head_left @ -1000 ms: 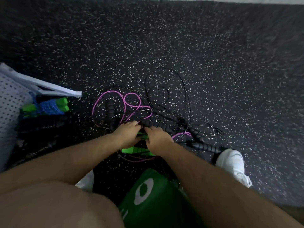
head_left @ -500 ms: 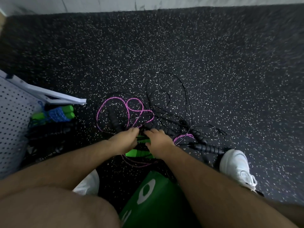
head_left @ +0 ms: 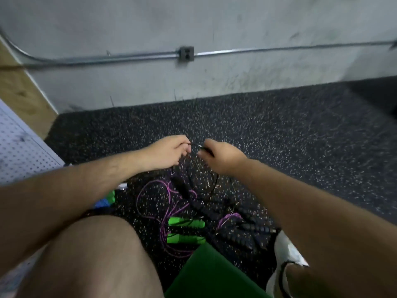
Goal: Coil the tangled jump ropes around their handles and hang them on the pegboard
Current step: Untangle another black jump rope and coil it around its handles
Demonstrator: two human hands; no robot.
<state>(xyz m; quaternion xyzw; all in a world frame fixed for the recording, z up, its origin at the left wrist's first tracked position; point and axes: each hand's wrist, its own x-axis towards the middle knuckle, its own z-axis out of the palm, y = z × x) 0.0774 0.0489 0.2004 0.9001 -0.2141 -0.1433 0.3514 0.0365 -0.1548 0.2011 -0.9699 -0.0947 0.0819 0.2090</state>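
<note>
We hold one thin black strand up out of the tangle, and the tangle may tighten.

The pegboard (head_left: 19, 147) stands at our far left. Our left hand (head_left: 169, 151) pinches the thin black rope (head_left: 194, 145) with curled fingers. Our right hand (head_left: 223, 157) pinches the same strand just beside it, and both are raised above the floor (head_left: 300, 136). Below them the strand loops down towards a black handle (head_left: 180, 186), which crosses the pink rope (head_left: 169, 203) in the pile. The green handles (head_left: 185, 222) lie nearer us and the ribbed black handles (head_left: 253, 227) further right. We judge that pulling up now may drag the pink rope along and cinch the crossings. The thin strand may also slip from so light a pinch.
</note>
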